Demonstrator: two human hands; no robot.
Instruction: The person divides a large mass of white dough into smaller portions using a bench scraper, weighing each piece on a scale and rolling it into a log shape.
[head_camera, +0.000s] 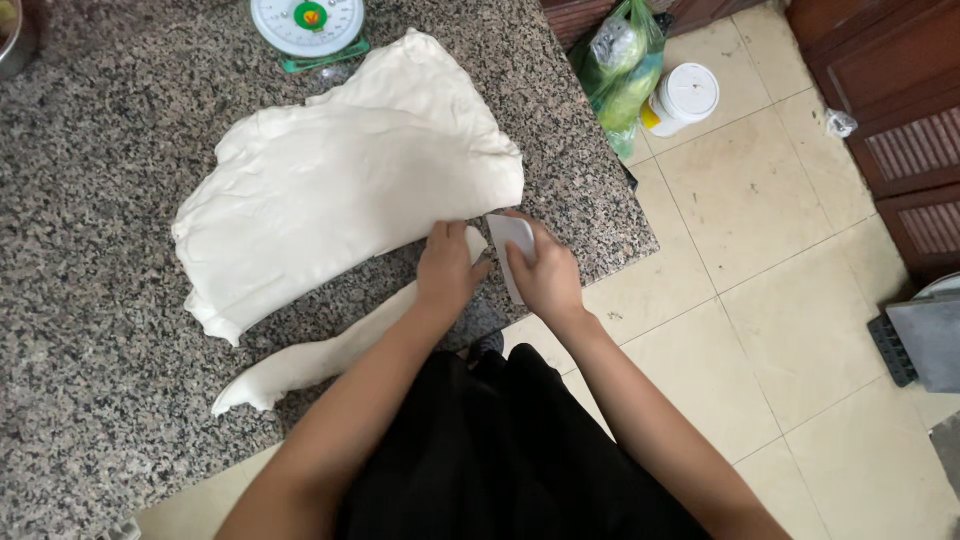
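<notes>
Head view: the right hand (548, 275) is closed around a white dough scraper (512, 240), held upright on the granite counter (90, 200). Just left of that grip, the left hand (447, 268) lies palm-down on a cut dough strip (320, 358) — fingers flat, not clasping. The big dough sheet (340, 180) spreads beyond both hands, touching the fingertips.

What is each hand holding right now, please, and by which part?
The right hand grips a white dough scraper by its lower half; the left hand presses the dough strip's end.
</notes>
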